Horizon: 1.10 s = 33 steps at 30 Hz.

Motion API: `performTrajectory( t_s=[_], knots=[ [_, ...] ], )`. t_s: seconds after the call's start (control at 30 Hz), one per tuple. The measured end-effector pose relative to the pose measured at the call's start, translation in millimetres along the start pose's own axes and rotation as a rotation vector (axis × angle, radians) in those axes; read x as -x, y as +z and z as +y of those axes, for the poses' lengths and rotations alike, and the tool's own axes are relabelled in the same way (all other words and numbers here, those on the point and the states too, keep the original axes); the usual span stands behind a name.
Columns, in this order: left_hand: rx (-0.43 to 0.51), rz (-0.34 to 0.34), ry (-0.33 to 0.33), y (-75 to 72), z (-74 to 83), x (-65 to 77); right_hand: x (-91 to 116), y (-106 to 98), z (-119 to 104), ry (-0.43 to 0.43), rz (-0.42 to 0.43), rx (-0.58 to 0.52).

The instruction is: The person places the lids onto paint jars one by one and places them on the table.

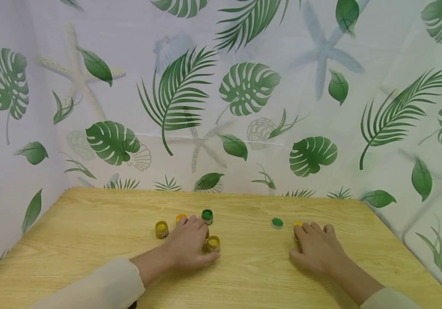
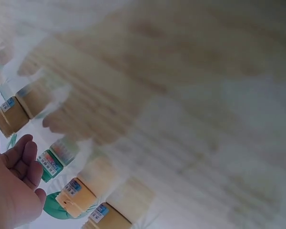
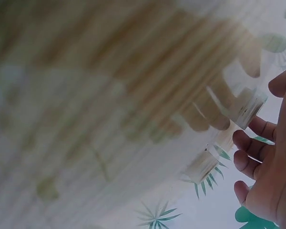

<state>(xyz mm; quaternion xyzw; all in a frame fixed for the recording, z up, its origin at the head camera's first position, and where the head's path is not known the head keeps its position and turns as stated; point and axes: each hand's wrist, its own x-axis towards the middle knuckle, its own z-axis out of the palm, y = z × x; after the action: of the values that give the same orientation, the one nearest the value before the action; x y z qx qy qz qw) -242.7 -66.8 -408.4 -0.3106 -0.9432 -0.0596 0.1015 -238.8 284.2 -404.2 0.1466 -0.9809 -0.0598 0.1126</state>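
My left hand (image 1: 190,245) reaches over a group of small open paint jars, fingers loosely bent. An ochre jar (image 1: 213,243) stands between its thumb and fingers; in the left wrist view this ochre jar (image 2: 12,117) shows apart from the curled fingertips. Right at the fingertips is a green jar (image 1: 207,216). An orange jar (image 1: 181,219) is partly covered by the hand, with another ochre jar (image 1: 161,229) to its left. My right hand (image 1: 318,248) spreads over a yellow lid (image 1: 298,224). In the right wrist view a clear-sided lid (image 3: 250,107) lies between thumb and fingers, right at a fingertip.
A green lid (image 1: 277,222) lies on the wooden table (image 1: 251,274), left of the right hand. The right wrist view shows another clear-sided piece (image 3: 205,164) beyond the fingers. A leaf-printed cloth (image 1: 205,94) hangs behind the table and along both sides.
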Motion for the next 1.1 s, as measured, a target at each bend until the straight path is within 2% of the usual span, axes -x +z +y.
performTrajectory(
  t_s=[0.43, 0.73, 1.1],
  knots=[
    [0.016, -0.001, 0.026, 7.0, -0.7, -3.0, -1.4, 7.0, 4.2, -0.015, -0.07, -0.004],
    [-0.016, 0.003, 0.055, 3.4, -0.1, -4.2, -1.4, 3.7, 5.2, -0.006, -0.063, 0.068],
    [-0.042, 0.018, 0.065, 2.5, -1.3, -6.4, -1.3, 0.5, 9.7, -0.014, -0.071, 0.072]
  ],
)
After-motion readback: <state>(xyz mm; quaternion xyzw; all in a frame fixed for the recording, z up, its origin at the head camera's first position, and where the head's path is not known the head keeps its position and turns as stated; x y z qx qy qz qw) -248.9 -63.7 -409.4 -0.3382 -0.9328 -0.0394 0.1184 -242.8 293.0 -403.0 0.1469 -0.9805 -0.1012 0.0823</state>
